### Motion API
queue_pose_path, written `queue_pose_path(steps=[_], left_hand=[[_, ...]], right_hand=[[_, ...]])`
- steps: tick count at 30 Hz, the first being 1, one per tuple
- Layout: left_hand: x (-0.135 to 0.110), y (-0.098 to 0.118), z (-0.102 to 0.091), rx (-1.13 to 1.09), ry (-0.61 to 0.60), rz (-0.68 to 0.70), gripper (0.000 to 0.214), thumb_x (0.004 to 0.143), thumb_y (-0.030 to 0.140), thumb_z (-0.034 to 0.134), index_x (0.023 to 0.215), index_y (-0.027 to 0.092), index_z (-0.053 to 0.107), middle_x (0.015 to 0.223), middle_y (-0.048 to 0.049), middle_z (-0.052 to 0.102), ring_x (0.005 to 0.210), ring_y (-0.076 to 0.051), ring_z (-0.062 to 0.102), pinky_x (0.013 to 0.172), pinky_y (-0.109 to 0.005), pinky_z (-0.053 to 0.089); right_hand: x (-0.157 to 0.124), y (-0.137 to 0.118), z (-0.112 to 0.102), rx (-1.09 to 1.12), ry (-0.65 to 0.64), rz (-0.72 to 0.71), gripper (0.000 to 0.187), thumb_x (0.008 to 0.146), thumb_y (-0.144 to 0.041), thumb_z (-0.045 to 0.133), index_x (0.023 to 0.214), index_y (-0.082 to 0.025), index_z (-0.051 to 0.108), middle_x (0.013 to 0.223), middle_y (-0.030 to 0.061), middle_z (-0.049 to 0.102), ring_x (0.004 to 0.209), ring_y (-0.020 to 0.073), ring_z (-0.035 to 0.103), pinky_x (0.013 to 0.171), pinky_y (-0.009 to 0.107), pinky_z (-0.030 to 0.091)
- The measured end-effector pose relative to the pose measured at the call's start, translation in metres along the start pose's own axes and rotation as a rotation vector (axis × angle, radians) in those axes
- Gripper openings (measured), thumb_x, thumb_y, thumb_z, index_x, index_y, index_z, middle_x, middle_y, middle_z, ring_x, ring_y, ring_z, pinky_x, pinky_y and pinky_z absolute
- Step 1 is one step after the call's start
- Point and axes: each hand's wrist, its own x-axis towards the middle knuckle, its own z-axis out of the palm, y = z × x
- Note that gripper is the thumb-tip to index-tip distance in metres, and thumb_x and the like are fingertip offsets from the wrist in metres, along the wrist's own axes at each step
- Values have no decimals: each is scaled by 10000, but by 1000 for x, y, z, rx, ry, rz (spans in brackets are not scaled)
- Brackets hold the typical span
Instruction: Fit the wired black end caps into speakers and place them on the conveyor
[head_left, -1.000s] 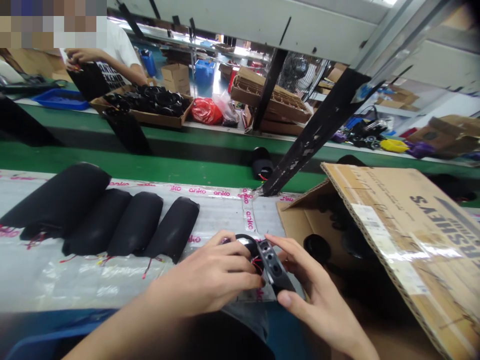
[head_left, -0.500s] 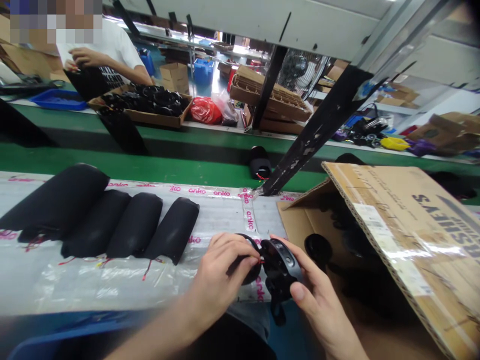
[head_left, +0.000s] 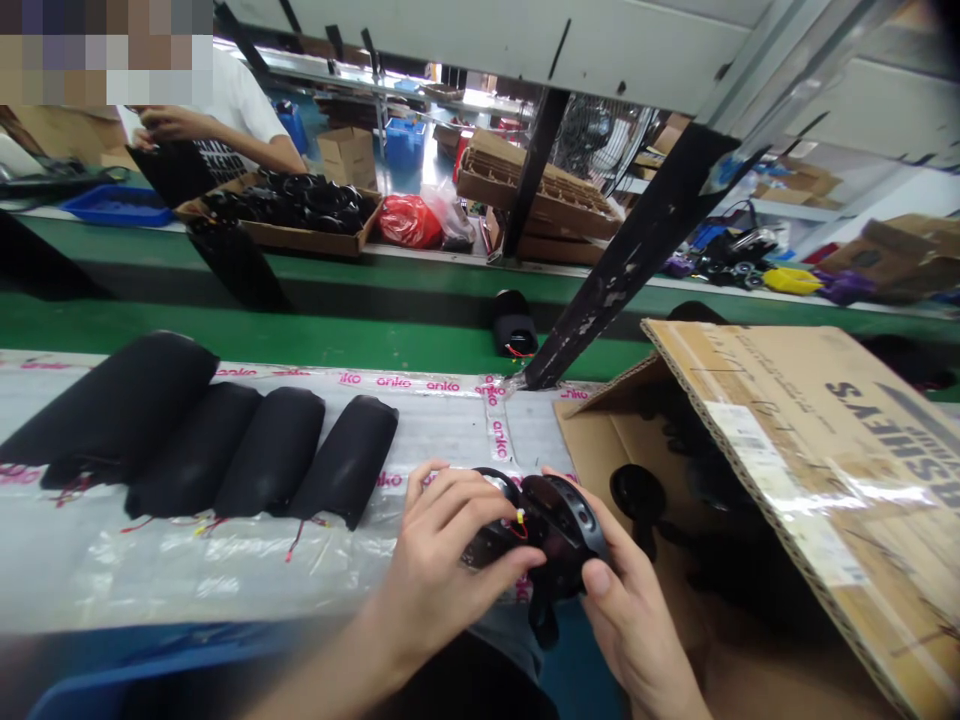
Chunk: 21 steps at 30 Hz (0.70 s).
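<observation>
Left hand (head_left: 450,560) and right hand (head_left: 634,590) firmly grip a black housing (head_left: 562,520) at the plastic sheet's edge (head_left: 210,628), beside a cardboard box (head_left: 592,450).

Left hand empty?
No, the left hand is closed around a black rounded housing, with red and yellow wires showing at it.

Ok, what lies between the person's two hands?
In the head view, a black plastic housing with short red and yellow wires is held between the left hand and right hand.
</observation>
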Motion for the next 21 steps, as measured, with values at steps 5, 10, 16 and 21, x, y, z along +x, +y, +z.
queue_pose_path(steps=[5, 10, 16, 21], left_hand=[[2, 1, 5, 19, 23, 20, 164, 1006, 111, 738, 1070, 248, 676, 915, 31, 803, 899, -178, 764, 1137, -435, 390], [-8, -3, 3, 97, 159, 4, 299, 960, 297, 854, 1023, 234, 568, 898, 8, 735, 884, -205, 724, 1067, -450, 434], [-9, 1, -2, 206, 131, 133, 188, 1001, 62, 735, 979, 241, 685, 673, 65, 688, 785, -181, 641, 953, -428, 373], [-2, 2, -5, 235, 87, 105, 89, 1043, 175, 747, 1024, 260, 760, 853, 44, 840, 877, -212, 706, 977, -449, 311]], right_hand=[[-1, 2, -3, -4, -4, -25, 682, 977, -679, 699, 1548, -315, 624, 1665, 131, 587, 1527, 389, 571, 1293, 583, 429], [-4, 5, 0, 60, -5, -16, 652, 998, -643, 692, 1565, -331, 608, 1673, 126, 578, 1534, 391, 561, 1308, 603, 394], [-2, 6, 1, 27, 5, -21, 687, 995, -655, 690, 1577, -301, 599, 1661, 145, 586, 1517, 391, 579, 1291, 593, 429], [-1, 6, 1, 39, 1, -20, 666, 997, -636, 698, 1574, -318, 604, 1655, 134, 595, 1512, 386, 586, 1279, 586, 453]])
